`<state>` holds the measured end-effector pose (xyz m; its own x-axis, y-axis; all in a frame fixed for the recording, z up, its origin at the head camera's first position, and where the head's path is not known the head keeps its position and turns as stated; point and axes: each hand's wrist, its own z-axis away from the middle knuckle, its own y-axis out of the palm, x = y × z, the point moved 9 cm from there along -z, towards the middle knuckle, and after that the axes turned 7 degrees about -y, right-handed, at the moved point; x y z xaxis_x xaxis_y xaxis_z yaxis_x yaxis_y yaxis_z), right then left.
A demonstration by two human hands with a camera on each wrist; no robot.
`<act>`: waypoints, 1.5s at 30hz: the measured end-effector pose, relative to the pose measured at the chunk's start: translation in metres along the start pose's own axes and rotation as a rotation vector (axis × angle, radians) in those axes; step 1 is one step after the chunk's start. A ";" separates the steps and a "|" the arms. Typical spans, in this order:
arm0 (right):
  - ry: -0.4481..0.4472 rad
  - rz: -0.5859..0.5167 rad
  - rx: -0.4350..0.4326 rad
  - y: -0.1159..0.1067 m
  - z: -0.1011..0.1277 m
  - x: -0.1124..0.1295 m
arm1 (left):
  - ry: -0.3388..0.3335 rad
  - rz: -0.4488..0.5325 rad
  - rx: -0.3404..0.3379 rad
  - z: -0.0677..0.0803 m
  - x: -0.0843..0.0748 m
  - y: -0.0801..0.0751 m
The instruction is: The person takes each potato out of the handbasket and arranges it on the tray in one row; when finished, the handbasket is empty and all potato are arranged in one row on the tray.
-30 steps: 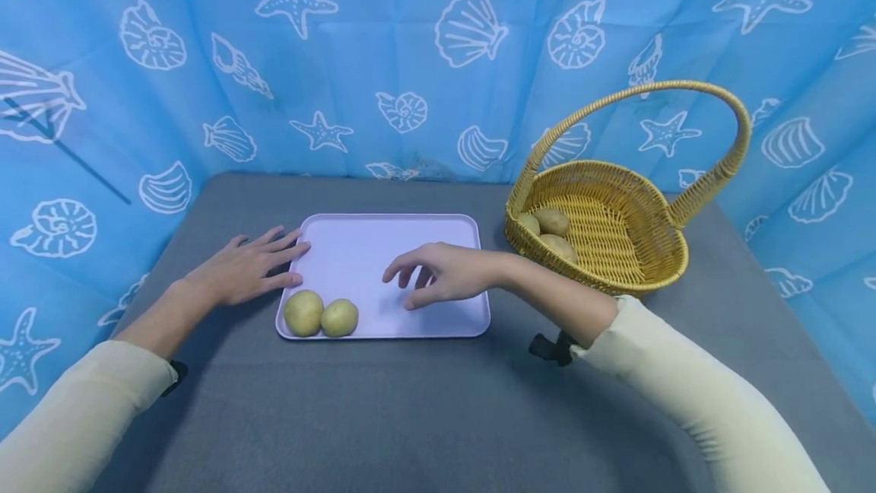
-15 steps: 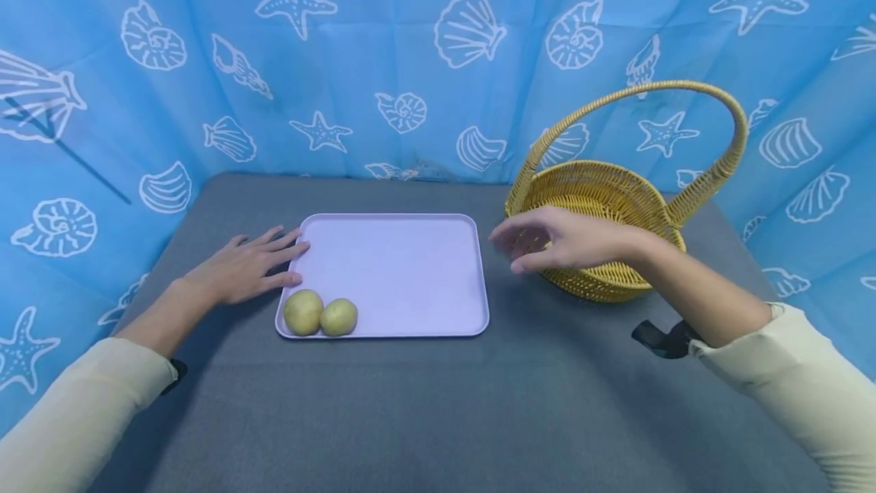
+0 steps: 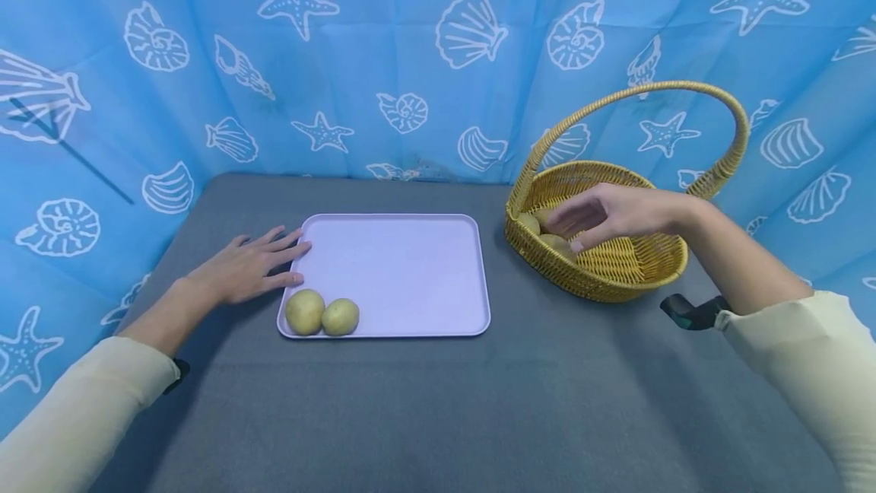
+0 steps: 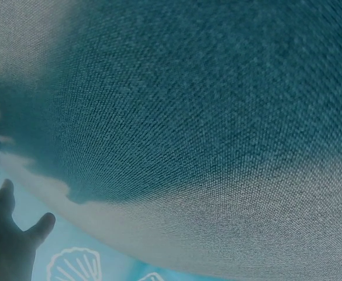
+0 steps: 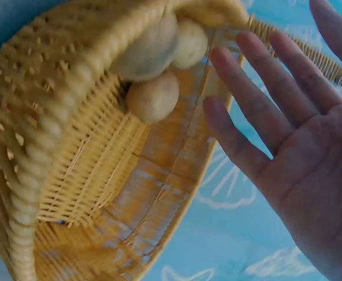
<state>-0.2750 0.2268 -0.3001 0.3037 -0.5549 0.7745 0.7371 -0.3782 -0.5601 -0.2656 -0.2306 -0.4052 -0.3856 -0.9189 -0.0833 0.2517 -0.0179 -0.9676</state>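
Three potatoes point(image 5: 153, 98) are contained in the wicker basket point(image 3: 573, 282), clustered against its left side, where they are partly hidden from the head view by the right hand point(image 3: 619, 211). That hand is held over the basket's opening, its fingers parted and slightly bent; in the right wrist view they are seen to be apart from the potatoes. On the lilac tray point(image 3: 411, 272), a larger potato point(image 3: 305, 313) and a smaller potato point(image 3: 340, 317) are set side by side in the near left corner. The tray's left rim is overlapped by the spread fingers of the left hand point(image 3: 248, 268) (whether it is pressed or merely touched cannot be told). Both containers are supported by a grey cloth-covered table point(image 3: 411, 417), backed by a blue curtain point(image 3: 411, 44) printed with white seashells and starfish.
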 end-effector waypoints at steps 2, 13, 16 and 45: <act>0.019 -0.049 -0.007 -0.005 0.002 -0.010 | -0.003 -0.004 0.002 -0.001 0.000 0.000; 0.139 -0.079 0.028 -0.014 0.001 -0.049 | -0.006 0.005 0.005 0.000 0.001 0.000; 0.192 -0.141 0.075 -0.008 -0.002 -0.058 | -0.005 0.005 0.004 -0.001 0.001 0.001; 0.421 -0.264 0.301 0.014 -0.021 -0.073 | 0.000 -0.016 0.003 0.001 -0.001 0.000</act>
<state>-0.2993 0.2465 -0.3707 -0.1343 -0.7407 0.6583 0.9133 -0.3504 -0.2079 -0.2647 -0.2303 -0.4048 -0.3899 -0.9184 -0.0674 0.2479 -0.0342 -0.9682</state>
